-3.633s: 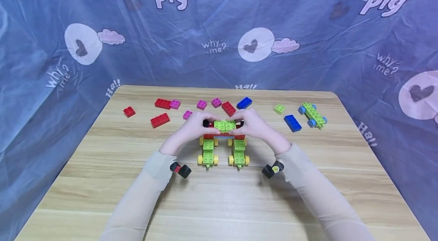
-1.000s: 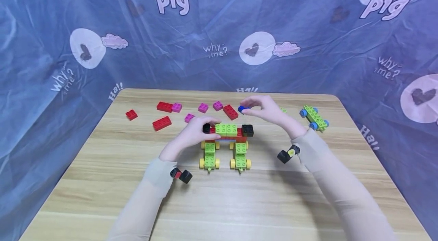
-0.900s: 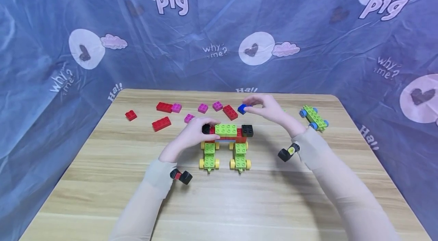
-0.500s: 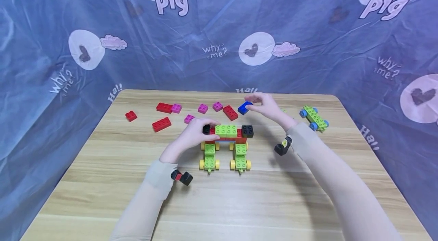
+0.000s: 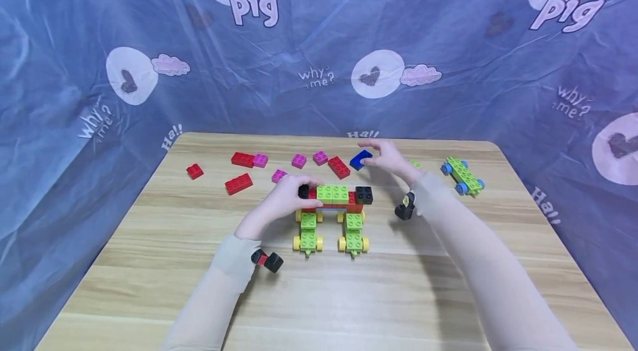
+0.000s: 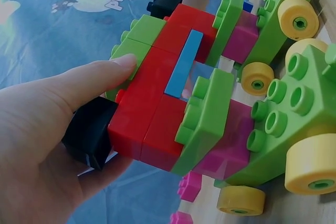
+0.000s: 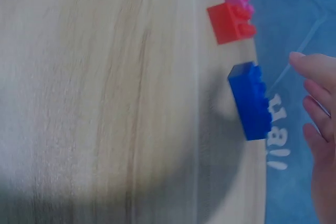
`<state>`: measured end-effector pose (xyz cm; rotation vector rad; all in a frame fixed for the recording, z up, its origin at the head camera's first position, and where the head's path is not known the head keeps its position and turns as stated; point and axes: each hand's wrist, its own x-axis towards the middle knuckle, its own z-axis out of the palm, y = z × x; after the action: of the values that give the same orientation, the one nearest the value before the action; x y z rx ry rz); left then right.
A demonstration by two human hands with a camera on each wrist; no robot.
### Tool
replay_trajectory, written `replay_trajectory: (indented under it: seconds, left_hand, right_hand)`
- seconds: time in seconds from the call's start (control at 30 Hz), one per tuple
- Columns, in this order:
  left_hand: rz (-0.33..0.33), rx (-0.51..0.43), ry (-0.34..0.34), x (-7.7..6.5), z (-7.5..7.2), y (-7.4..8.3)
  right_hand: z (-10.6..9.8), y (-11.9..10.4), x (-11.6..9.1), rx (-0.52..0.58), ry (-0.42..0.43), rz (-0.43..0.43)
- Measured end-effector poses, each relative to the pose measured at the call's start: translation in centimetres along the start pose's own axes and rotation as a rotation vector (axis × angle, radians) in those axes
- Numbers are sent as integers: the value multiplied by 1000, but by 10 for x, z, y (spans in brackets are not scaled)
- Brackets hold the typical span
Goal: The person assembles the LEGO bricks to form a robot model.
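One black brick [image 6: 90,132], partly behind left grip [image 6: 44,132]

A rectangular blue plastic brick [image 5: 358,161] lies on the far side of a green-and-red plastic-brick structure [image 5: 333,196] and left of a wheeled green plastic base [image 5: 462,175].

The left hand [image 5: 285,197] partly hides a black brick [image 5: 303,191].

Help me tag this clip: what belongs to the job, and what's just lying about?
In use:
brick model, left hand holding it
blue brick, probably: right hand nearest

Loose, seemingly spare:
red bricks
pink bricks
green brick
blue-wheeled base
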<state>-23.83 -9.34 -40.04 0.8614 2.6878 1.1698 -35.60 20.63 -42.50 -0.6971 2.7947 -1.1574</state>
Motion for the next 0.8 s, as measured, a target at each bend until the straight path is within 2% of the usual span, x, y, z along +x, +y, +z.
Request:
replay_trajectory:
  seconds: [0.37, 0.8]
  left_hand:
    - [-25, -1, -7, -1, -1, 1]
    - [-42, -5, -6, 1, -1, 3]
  right_hand:
    - [11, 18, 7, -66, -77, 41]
    - [20, 31, 11, -12, -143, 68]
